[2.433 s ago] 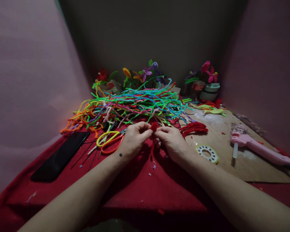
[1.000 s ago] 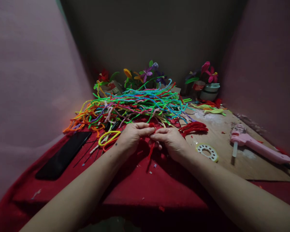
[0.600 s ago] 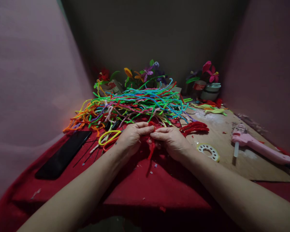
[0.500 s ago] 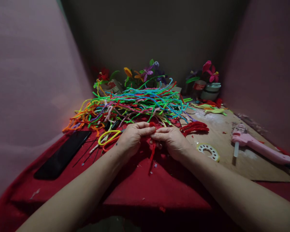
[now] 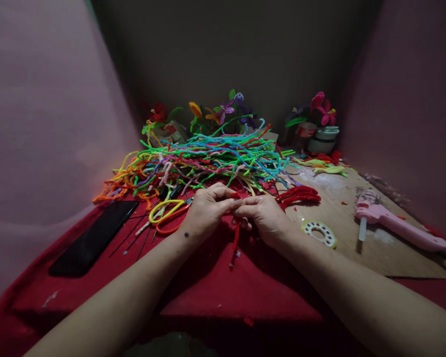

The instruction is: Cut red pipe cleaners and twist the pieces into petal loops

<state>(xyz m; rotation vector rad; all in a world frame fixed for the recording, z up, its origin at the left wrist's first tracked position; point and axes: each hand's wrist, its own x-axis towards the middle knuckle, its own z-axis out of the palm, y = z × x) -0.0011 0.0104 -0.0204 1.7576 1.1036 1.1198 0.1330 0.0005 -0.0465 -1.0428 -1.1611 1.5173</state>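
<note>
Two hands of mine meet at one red fuzzy strip (image 5: 236,238), which sits between my fingertips above the red cloth (image 5: 267,295). My left hand (image 5: 212,204) pinches its upper part, thumb against bent forefinger, with a bit of red showing in the gap between them. My right hand (image 5: 263,214) comes in from the other side, thumb and forefinger drawn together just beside the left tips. I take it to be gripping the same strip, though the fingers cover the exact spot and I cannot tell whether any red is caught between both pairs.

The relation I judge to matter most is the line of that strip. Its long axis runs downward and towards me from the pinch, leaning slightly to my left, and its lower end merges with a dark shadow, so I cannot make out the very tip. The hanging length comes out beneath my right fingers, so my right hand is nearer to it; the left is nearer to the upper part.

Scissors (image 5: 176,213) with yellow and orange handles lie just beside my left hand. More red strips (image 5: 301,197) lie beyond my right wrist, near a white ring (image 5: 310,231) with holes. A pink glue gun (image 5: 401,228) rests farther right, well apart.
</note>
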